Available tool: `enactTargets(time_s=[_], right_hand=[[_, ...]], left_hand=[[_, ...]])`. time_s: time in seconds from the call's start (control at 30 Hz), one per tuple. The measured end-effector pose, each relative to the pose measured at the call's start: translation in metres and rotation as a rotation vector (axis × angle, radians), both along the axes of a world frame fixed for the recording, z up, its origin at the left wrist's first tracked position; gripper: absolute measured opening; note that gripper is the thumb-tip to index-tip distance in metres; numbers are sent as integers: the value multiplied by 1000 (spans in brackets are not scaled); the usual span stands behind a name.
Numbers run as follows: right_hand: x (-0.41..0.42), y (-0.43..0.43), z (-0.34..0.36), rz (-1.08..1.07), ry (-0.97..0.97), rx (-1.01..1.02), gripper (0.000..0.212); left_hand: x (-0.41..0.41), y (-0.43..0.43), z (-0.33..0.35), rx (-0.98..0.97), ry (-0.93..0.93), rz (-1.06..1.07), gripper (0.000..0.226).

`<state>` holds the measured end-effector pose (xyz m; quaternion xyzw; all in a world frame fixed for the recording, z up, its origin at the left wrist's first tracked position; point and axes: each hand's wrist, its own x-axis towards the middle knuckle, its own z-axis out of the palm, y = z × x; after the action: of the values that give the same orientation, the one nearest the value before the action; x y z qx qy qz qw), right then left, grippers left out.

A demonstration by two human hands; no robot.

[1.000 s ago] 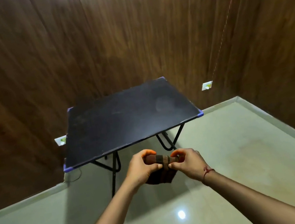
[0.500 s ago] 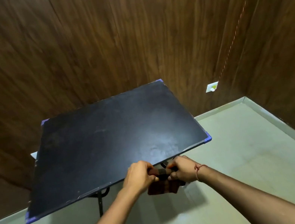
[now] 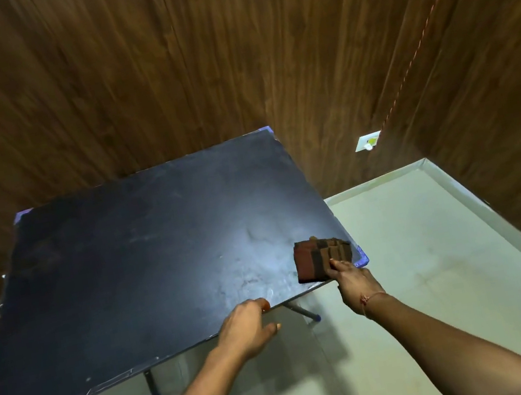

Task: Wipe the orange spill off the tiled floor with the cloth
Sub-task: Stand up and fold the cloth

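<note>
We saw right hand (image 3: 353, 280) fingertips pressing folded cloth (image 3: 322, 258) on table (image 3: 143, 252), lower right; left hand (image 3: 245, 328) loosely curled, fingertips partly hidden; cloth's near edge covered.

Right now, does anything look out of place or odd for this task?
Yes: the folded cloth lies on the black table near its right corner, under the right hand, not on the floor. No orange spill shows there.

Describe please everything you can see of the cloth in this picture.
The cloth is a small folded piece of fabric, rust-red with darker brown stripes, its layers fanned slightly at the top edge. It lies flat on the black table, at the near right corner. The right hand touches its lower right edge with the fingertips; the left hand is apart from it.
</note>
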<state>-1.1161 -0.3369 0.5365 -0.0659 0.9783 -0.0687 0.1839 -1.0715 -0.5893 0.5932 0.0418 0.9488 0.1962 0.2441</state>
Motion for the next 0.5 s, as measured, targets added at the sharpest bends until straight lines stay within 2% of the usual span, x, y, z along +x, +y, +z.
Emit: enactTargets(time_s=[0.13, 0.2, 0.33, 0.5], right_hand=[[2, -9, -5, -35, 105, 17, 48], [-2, -16, -2, -21, 107, -3, 49], [-5, -21, -4, 46, -9, 52, 57], [-4, -28, 7, 33, -6, 57, 44]], left_hand=[[3, -2, -5, 4, -39, -15, 53], [1, -2, -4, 1, -34, -23, 52], [-6, -1, -2, 5, -13, -45, 49], [-3, -3, 4, 4, 9, -46, 52]])
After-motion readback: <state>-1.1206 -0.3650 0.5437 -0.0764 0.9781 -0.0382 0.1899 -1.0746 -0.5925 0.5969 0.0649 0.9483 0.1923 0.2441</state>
